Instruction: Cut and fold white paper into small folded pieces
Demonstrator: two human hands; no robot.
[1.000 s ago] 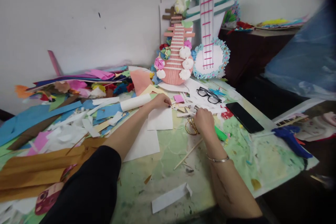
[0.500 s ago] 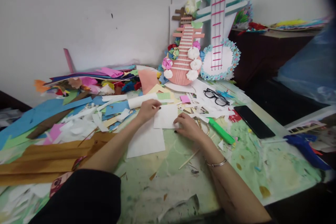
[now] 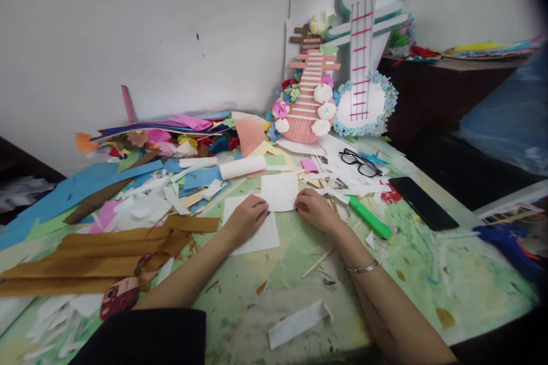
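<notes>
A small white piece of paper [image 3: 279, 189] lies between my hands, its near edge curving slightly. At its lower left corner is my left hand [image 3: 248, 215], fingers together and pinching the edge. My right hand [image 3: 315, 210] has its fingers curled on the right edge of the same piece; the fingertips are partly hidden. Under my left hand a larger white sheet [image 3: 261, 239] rests flat on the table. Scissors [image 3: 342, 211], partly covered by paper strips, are just right of my right hand.
Paper scraps [image 3: 145, 208] and brown crepe paper [image 3: 103, 254] cover the left side. A green cutter [image 3: 370, 218], glasses [image 3: 361, 162], a phone [image 3: 423, 203] and a blue glue gun [image 3: 509, 251] are at the right. Decorated paper instruments [image 3: 309, 97] stand at the back.
My left hand has come down from the small paper's upper left edge to its lower left corner. My right hand stays at the right edge. The whole view has shifted a little.
</notes>
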